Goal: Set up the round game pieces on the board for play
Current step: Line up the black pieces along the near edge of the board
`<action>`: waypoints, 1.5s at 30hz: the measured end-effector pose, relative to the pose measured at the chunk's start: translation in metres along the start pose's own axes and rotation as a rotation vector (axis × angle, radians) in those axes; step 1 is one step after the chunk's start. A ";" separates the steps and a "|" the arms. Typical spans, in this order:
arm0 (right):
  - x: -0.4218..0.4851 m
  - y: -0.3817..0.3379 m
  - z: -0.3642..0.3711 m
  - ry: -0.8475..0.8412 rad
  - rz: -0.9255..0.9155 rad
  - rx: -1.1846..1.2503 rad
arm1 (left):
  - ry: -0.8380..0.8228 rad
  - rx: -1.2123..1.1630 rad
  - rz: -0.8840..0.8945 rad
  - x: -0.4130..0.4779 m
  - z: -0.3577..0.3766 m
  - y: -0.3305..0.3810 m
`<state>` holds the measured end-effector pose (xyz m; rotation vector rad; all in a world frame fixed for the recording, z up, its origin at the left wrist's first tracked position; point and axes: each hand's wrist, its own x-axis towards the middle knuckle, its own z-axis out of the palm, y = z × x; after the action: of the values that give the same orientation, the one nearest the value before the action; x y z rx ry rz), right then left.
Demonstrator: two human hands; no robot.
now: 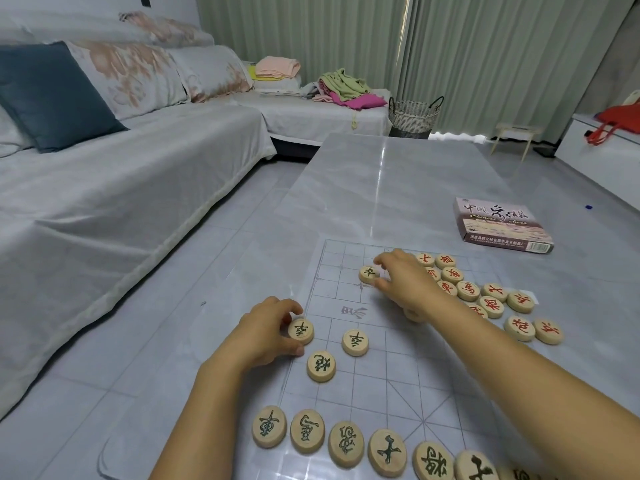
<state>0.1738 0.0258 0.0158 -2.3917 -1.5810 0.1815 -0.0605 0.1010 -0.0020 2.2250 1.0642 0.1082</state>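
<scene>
**Two hands placing round pieces on a game board**

I look down at a grey table (398, 188) with a thin clear board (346, 386) printed with grid lines lying on it. My left hand (266, 332) rests at the board's left edge, its grip pinching a round wooden piece with a dark character (301, 330) between thumb and fingers. My right hand (403, 277) reaches further up the board, its grip closed lightly around another dark-marked piece (368, 274), fingertips above it and thumb below.

Two more dark-marked pieces sit on the board near the left hand: one (355, 342) just to its right, one (321, 366) just below it. A row of dark-marked pieces (346, 441) runs along the board's near edge, side by side.

A loose cluster of red-marked pieces (485, 296) lies on the right part of the board, beyond my right forearm, many touching each other. One piece shows partly under the right wrist; I cannot read its marking.

The game's box (502, 225) lies flat on the table, well apart from the board on the far right. A sofa with a white cover (121, 188) stands to the left of the table.
</scene>
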 end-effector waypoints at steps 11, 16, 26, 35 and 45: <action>-0.004 -0.001 -0.011 -0.014 -0.072 -0.007 | 0.022 0.054 0.019 0.001 -0.002 0.002; -0.084 0.006 -0.024 -0.111 -0.009 0.003 | 0.037 0.075 0.029 0.002 -0.001 0.004; -0.120 0.015 -0.015 -0.213 0.006 -0.102 | 0.057 0.114 0.058 -0.001 0.002 0.005; -0.115 0.009 -0.006 -0.129 0.101 -0.121 | 0.056 0.118 0.057 0.000 0.001 0.006; -0.118 0.013 -0.003 -0.106 0.087 -0.054 | 0.057 0.114 0.060 0.000 0.002 0.005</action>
<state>0.1390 -0.0876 0.0095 -2.5329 -1.5457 0.2907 -0.0565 0.0980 -0.0003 2.3698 1.0580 0.1410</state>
